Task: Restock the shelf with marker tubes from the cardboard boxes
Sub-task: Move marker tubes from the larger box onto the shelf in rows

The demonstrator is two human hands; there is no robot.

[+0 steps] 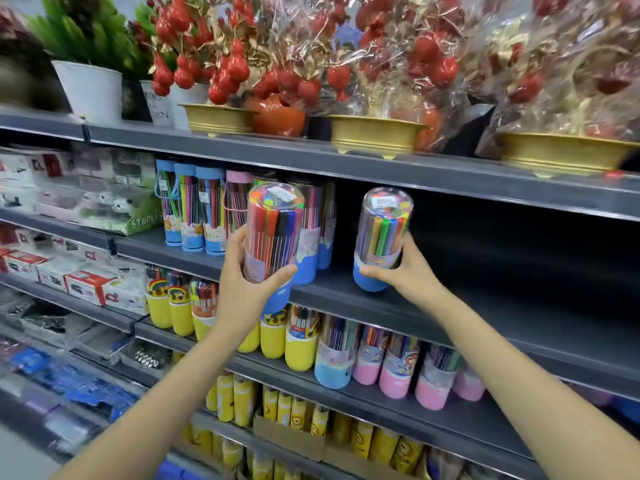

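My left hand (242,282) grips a clear marker tube with a blue base (273,237), held tilted in the air in front of the dark grey shelf (450,306). My right hand (405,271) holds a second blue-based marker tube (381,237) whose base rests on the shelf board. Behind the left tube stands a row of blue and pink marker tubes (204,209). No cardboard box with tubes shows near my hands.
To the right of my right hand the shelf board is bare and dark. Yellow, blue and pink marker tubes (346,351) fill the shelf below. Stapler boxes (90,285) sit to the left. Gold pots with red artificial fruit (377,133) stand on the shelf above.
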